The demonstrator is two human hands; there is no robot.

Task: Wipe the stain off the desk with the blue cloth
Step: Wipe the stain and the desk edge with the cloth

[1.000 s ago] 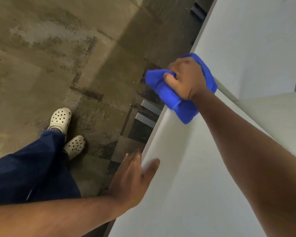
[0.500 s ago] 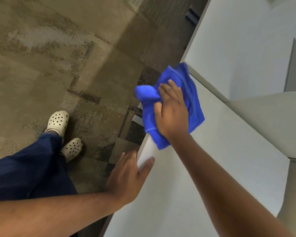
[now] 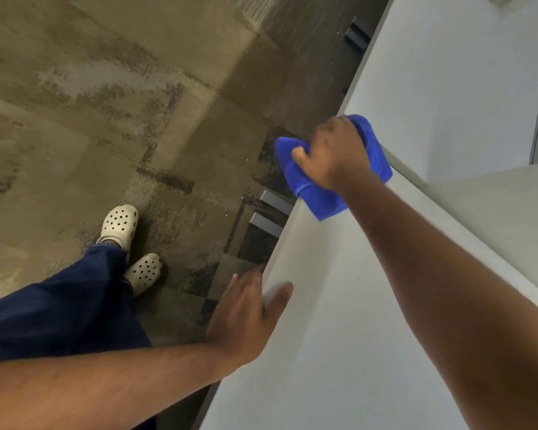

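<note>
My right hand (image 3: 334,153) grips the bunched blue cloth (image 3: 319,198) and presses it on the white desk (image 3: 339,321) at its left edge, near the far corner; part of the cloth hangs over the edge. My left hand (image 3: 246,315) holds the same desk edge nearer to me, thumb on top and fingers down the side. No stain shows on the visible desk surface; whatever lies under the cloth is hidden.
A second white desk (image 3: 448,88) adjoins beyond the cloth, and a pale raised panel (image 3: 494,212) stands to the right. Grey metal desk legs (image 3: 271,212) show below the edge. My legs and cream clogs (image 3: 120,225) stand on patchy brown carpet at the left.
My right hand has slid the cloth away from me along the desk edge, back to the far corner, and bunched it up again. My left hand has stayed on the edge.
</note>
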